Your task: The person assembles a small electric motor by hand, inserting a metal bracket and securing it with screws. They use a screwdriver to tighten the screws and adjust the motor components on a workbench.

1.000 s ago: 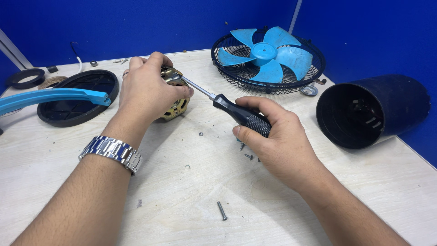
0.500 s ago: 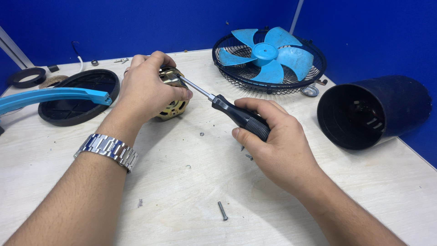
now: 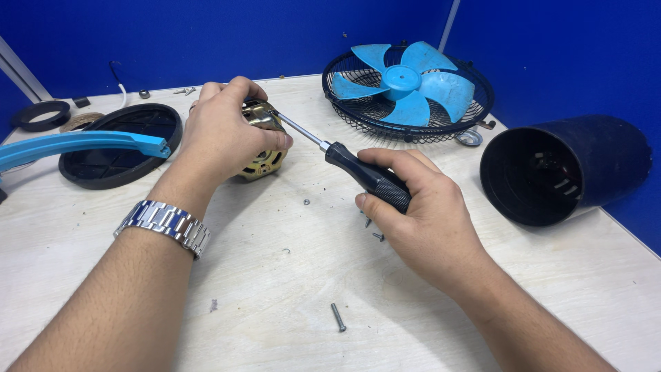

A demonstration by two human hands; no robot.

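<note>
Little has shifted since the earlier frames: both hands hold the same posture, the screwdriver only marginally re-angled.

Fingers of the left hand point(image 3: 224, 134) are clenched over a brass-coloured motor point(image 3: 261, 162), which rests on the worktop point(image 3: 275, 289) just beside a black round cover point(image 3: 117, 145). Fingers of the right hand point(image 3: 420, 217) are wrapped around the black handle of the screwdriver point(image 3: 365, 176); its metal shaft runs up and left, the tip meeting the top of the motor under the left fingertips.

A steel wristwatch point(image 3: 165, 224) sits on the left wrist. One loose screw point(image 3: 338, 317) lies on the worktop near the right forearm; smaller fasteners lie under the right hand.

Further out: a blue fan blade in a black wire grille point(image 3: 406, 89) behind the screwdriver, a dark cylindrical housing point(image 3: 564, 169) on its side to the right, and a blue curved arm point(image 3: 76, 146) across the black cover.
</note>
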